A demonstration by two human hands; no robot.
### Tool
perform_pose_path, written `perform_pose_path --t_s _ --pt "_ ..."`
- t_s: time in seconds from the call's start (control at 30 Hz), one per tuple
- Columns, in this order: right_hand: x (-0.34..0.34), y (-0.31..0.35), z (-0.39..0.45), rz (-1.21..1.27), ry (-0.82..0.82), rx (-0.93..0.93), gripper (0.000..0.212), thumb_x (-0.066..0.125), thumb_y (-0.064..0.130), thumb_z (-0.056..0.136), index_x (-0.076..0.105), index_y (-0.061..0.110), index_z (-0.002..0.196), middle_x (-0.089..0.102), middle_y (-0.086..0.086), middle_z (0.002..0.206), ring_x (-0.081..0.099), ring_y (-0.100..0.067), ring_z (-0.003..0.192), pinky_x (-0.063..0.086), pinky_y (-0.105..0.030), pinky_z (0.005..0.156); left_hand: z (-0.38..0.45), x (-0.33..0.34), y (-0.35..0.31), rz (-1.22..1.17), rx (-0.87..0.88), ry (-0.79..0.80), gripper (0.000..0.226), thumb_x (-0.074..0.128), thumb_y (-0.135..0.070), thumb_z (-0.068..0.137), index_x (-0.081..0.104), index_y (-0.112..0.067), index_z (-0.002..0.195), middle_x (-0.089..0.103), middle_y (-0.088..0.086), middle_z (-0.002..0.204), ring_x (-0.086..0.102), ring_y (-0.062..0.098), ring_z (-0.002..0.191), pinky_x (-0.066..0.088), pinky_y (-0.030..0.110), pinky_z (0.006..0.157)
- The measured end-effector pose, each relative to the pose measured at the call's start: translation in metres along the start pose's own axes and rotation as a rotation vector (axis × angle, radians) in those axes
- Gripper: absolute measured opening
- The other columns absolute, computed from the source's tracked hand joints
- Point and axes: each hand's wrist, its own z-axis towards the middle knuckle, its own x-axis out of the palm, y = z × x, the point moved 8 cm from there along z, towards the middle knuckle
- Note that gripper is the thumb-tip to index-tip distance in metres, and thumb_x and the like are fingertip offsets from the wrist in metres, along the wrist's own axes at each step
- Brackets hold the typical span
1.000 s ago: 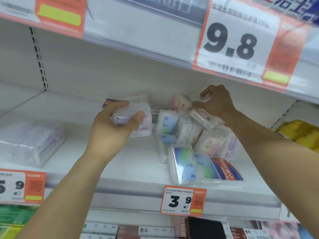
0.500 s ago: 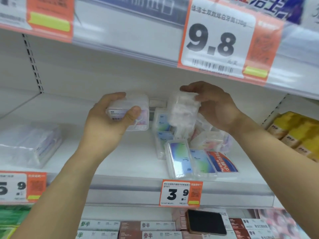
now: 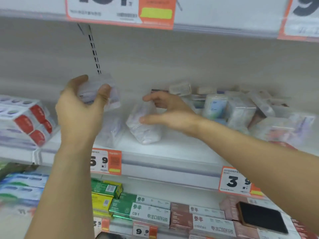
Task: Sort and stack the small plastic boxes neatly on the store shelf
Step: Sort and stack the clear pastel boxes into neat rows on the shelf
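My left hand [image 3: 81, 114] is raised above the white shelf [image 3: 172, 147], closed around a small clear plastic box [image 3: 101, 90] with a pale purple label. My right hand [image 3: 169, 112] reaches in from the right. Its thumb and fingers are around a second clear box [image 3: 143, 130], which leans tilted with its lower end on the shelf. A third clear box [image 3: 112, 130], blurred, stands on the shelf just left of it, below my left hand. A loose pile of similar small boxes [image 3: 240, 111] lies further right on the same shelf.
Packs with red labels [image 3: 25, 121] are stacked at the shelf's left end. Orange price tags [image 3: 106, 161] hang on the shelf's front edge. The lower shelf holds cartons [image 3: 150, 214] and a black phone [image 3: 262, 217]. The upper shelf [image 3: 224, 23] hangs close overhead.
The view has swung left along the shelf. Both hands moved left, away from the pile. My right hand carried its clear box down onto the shelf; my left hand still holds its box.
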Motion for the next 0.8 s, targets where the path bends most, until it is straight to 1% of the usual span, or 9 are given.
perform_pose_path --t_s 0.13,0.23,0.33,0.4,0.5,0.57,0.6,0.73,0.8 --pt "0.051 0.002 -0.002 -0.149 0.178 -0.021 0.073 0.088 0.026 0.071 0.05 0.025 0.134 0.052 0.01 0.132 0.05 -0.004 0.115 0.042 -0.012 0.092 0.004 -0.003 0.022 0.126 -0.084 0.142 0.058 0.068 -0.049 0.083 0.052 -0.021 0.131 0.062 0.007 0.126 0.056 0.027 0.117 0.043 0.033 0.088" --pt "0.064 0.003 -0.001 -0.219 0.218 -0.069 0.087 0.088 0.028 0.07 0.038 0.024 0.141 0.046 0.008 0.135 0.048 -0.008 0.114 0.043 -0.021 0.099 0.008 -0.01 0.032 0.09 -0.141 0.163 0.057 0.068 -0.05 0.083 0.051 -0.024 0.13 0.055 0.005 0.131 0.051 0.023 0.12 0.038 0.03 0.089" --pt "0.066 0.002 -0.004 -0.26 0.355 -0.045 0.102 0.088 0.039 0.069 0.026 0.031 0.149 0.038 0.005 0.147 0.043 -0.012 0.13 0.041 -0.031 0.109 0.01 -0.014 0.034 0.016 -0.2 0.134 0.05 0.06 -0.055 0.086 0.054 -0.027 0.127 0.053 0.002 0.131 0.048 0.019 0.118 0.036 0.031 0.092" --pt "0.048 0.003 0.003 -0.191 0.337 0.012 0.093 0.084 0.04 0.073 0.029 0.034 0.147 0.039 0.003 0.147 0.045 -0.011 0.131 0.042 -0.03 0.108 0.01 -0.018 0.034 -0.041 -0.232 0.094 0.044 0.057 -0.054 0.087 0.055 -0.031 0.124 0.05 -0.001 0.129 0.049 0.02 0.117 0.035 0.031 0.091" --pt "-0.007 0.002 0.041 -0.039 -0.007 -0.026 0.049 0.083 0.022 0.078 0.058 0.026 0.12 0.059 -0.006 0.123 0.06 -0.013 0.107 0.049 -0.026 0.093 0.008 -0.022 0.024 0.016 -0.168 0.07 0.039 0.06 -0.047 0.086 0.056 -0.035 0.123 0.046 0.005 0.133 0.047 0.018 0.114 0.033 0.029 0.092" --pt "-0.041 -0.011 0.071 -0.276 -0.216 -0.036 0.033 0.077 0.018 0.081 0.063 0.022 0.11 0.062 -0.009 0.118 0.062 -0.013 0.095 0.047 -0.023 0.086 0.007 -0.025 0.017 0.055 -0.118 0.028 0.036 0.061 -0.042 0.086 0.058 -0.034 0.121 0.047 0.008 0.132 0.047 0.023 0.12 0.035 0.03 0.097" --pt "-0.048 -0.021 0.084 -0.47 -0.235 -0.014 0.034 0.074 0.021 0.083 0.062 0.022 0.115 0.06 -0.009 0.121 0.061 -0.015 0.099 0.044 -0.023 0.087 0.006 -0.025 0.014 0.07 -0.093 0.006 0.035 0.062 -0.041 0.085 0.06 -0.033 0.12 0.048 0.009 0.13 0.048 0.027 0.121 0.037 0.034 0.101" --pt "-0.028 -0.066 0.119 -0.937 0.011 0.021 0.058 0.066 0.035 0.089 0.046 0.024 0.143 0.046 -0.016 0.14 0.047 -0.034 0.128 0.035 -0.035 0.11 0.004 -0.017 0.011 0.151 -0.023 0.031 0.032 0.063 -0.036 0.084 0.064 -0.03 0.116 0.052 0.011 0.127 0.047 0.033 0.122 0.039 0.044 0.104" --pt "-0.018 -0.08 0.122 -1.066 0.035 -0.004 0.05 0.058 0.03 0.096 0.048 0.021 0.144 0.048 -0.017 0.142 0.046 -0.036 0.128 0.033 -0.034 0.11 0.003 -0.018 0.002 0.116 0.04 -0.035 0.026 0.061 -0.029 0.084 0.066 -0.028 0.11 0.055 0.004 0.12 0.049 0.029 0.119 0.041 0.041 0.101"
